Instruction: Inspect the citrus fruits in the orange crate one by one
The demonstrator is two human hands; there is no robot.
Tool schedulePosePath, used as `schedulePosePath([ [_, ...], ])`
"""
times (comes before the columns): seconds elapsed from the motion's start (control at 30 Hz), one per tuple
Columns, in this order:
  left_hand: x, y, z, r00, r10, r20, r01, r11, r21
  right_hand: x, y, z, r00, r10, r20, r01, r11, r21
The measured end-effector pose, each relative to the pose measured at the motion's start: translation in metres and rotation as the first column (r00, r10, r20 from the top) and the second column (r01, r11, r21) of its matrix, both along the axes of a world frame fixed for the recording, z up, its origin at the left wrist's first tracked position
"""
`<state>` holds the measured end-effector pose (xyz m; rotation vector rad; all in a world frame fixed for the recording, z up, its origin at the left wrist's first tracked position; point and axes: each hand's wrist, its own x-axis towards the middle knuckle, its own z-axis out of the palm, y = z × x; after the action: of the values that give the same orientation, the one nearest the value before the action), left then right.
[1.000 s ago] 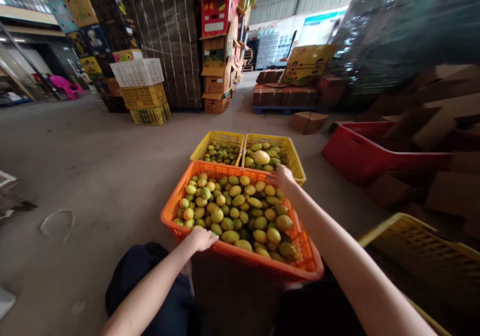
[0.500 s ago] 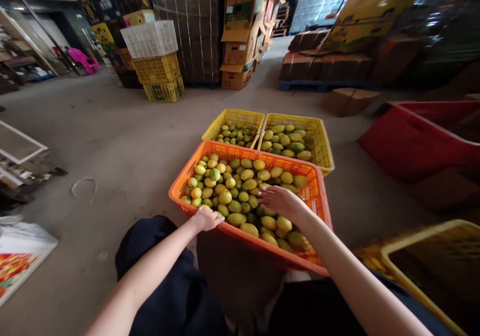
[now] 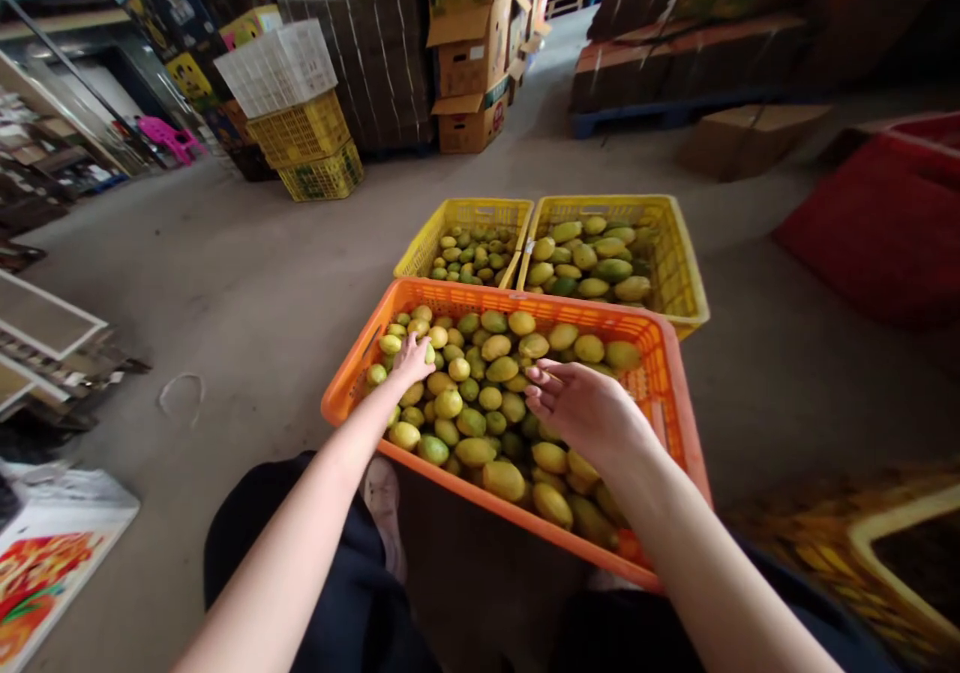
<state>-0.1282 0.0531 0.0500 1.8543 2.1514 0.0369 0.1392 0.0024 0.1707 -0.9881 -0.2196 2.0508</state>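
A large orange crate full of yellow and green lemons stands right in front of me. Over its left part, my left hand reaches down with its fingers closed around a greenish lemon, which shows beside the fingertips. My right hand hovers above the fruit on the right side, palm turned inward. Its fingers are loosely bent and apart from the thumb, with nothing seen in them.
Behind the orange crate are two yellow crates, a left one with smaller fruit and a right one with larger fruit. A red bin and another yellow crate lie to the right. A printed carton is at left.
My left hand has left the crate's near rim and gone forward onto the lemons. My right hand stays above the right side. The view has dipped and come closer to the crates.
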Motion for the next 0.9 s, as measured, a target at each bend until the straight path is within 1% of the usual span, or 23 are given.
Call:
schedulePosePath([
  [0.07, 0.003, 0.009, -0.007, 0.997, 0.065, 0.032, -0.065, 0.998, -0.017, 0.006, 0.002, 0.004, 0.999, -0.047, -0.019, 0.048, 0.999, 0.017],
  [0.13, 0.005, 0.012, -0.012, 0.99, 0.113, 0.083, -0.111, 0.994, -0.022, 0.012, 0.004, 0.008, 0.995, -0.095, -0.02, 0.096, 0.994, 0.043],
  [0.23, 0.008, 0.012, -0.011, 0.962, 0.169, 0.214, -0.17, 0.985, -0.012, 0.018, 0.006, 0.009, 0.993, -0.119, -0.002, 0.119, 0.99, 0.075],
  [0.3, 0.011, 0.009, -0.004, 0.924, 0.194, 0.329, -0.203, 0.979, -0.006, 0.019, 0.008, 0.007, 0.995, -0.102, 0.012, 0.1, 0.991, 0.089],
  [0.33, 0.012, 0.007, 0.002, 0.905, 0.2, 0.374, -0.216, 0.976, 0.0, 0.019, 0.008, 0.005, 0.996, -0.09, 0.022, 0.087, 0.992, 0.094],
  [0.37, 0.014, 0.004, 0.011, 0.875, 0.207, 0.438, -0.23, 0.973, 0.0, 0.019, 0.009, 0.003, 0.996, -0.078, 0.035, 0.074, 0.993, 0.097],
  [0.4, 0.016, 0.0, 0.021, 0.823, 0.213, 0.527, -0.243, 0.97, -0.012, 0.019, 0.009, 0.001, 0.997, -0.065, 0.049, 0.06, 0.993, 0.1],
  [0.43, 0.018, -0.005, 0.033, 0.745, 0.219, 0.631, -0.249, 0.968, -0.042, 0.018, 0.009, -0.001, 0.997, -0.054, 0.062, 0.047, 0.993, 0.108],
  [0.47, 0.02, -0.011, 0.047, 0.566, 0.234, 0.79, -0.247, 0.963, -0.108, 0.018, 0.008, -0.002, 0.996, -0.044, 0.075, 0.035, 0.992, 0.122],
  [0.5, 0.021, -0.017, 0.062, 0.329, 0.243, 0.912, -0.214, 0.96, -0.179, 0.017, 0.008, -0.003, 0.996, -0.035, 0.083, 0.023, 0.99, 0.14],
  [0.53, 0.022, -0.023, 0.077, 0.099, 0.254, 0.962, -0.167, 0.957, -0.236, 0.016, 0.007, -0.004, 0.996, -0.031, 0.089, 0.017, 0.988, 0.155],
  [0.57, 0.022, -0.03, 0.092, -0.099, 0.269, 0.958, -0.142, 0.949, -0.281, 0.014, 0.005, -0.004, 0.995, -0.029, 0.092, 0.014, 0.987, 0.162],
  [0.6, 0.022, -0.037, 0.105, -0.255, 0.278, 0.926, -0.118, 0.942, -0.316, 0.012, 0.003, -0.004, 0.995, -0.029, 0.092, 0.015, 0.987, 0.157],
  [0.63, 0.022, -0.044, 0.117, -0.378, 0.253, 0.891, -0.119, 0.941, -0.318, 0.009, 0.001, -0.003, 0.995, -0.03, 0.091, 0.017, 0.99, 0.139],
  [0.67, 0.022, -0.05, 0.126, -0.47, 0.224, 0.854, -0.132, 0.939, -0.318, 0.006, -0.002, -0.001, 0.996, -0.03, 0.089, 0.02, 0.994, 0.11],
  [0.73, 0.023, -0.063, 0.138, -0.608, 0.152, 0.779, -0.182, 0.929, -0.323, 0.0, -0.008, 0.002, 0.996, -0.027, 0.085, 0.023, 0.999, 0.047],
  [0.83, 0.025, -0.075, 0.143, -0.751, 0.089, 0.654, -0.234, 0.891, -0.39, -0.008, -0.015, 0.003, 0.994, -0.02, 0.106, 0.02, 1.0, -0.006],
  [0.9, 0.026, -0.079, 0.143, -0.817, 0.082, 0.571, -0.229, 0.862, -0.453, -0.009, -0.018, -0.002, 0.989, -0.008, 0.149, 0.008, 1.0, 0.001],
])
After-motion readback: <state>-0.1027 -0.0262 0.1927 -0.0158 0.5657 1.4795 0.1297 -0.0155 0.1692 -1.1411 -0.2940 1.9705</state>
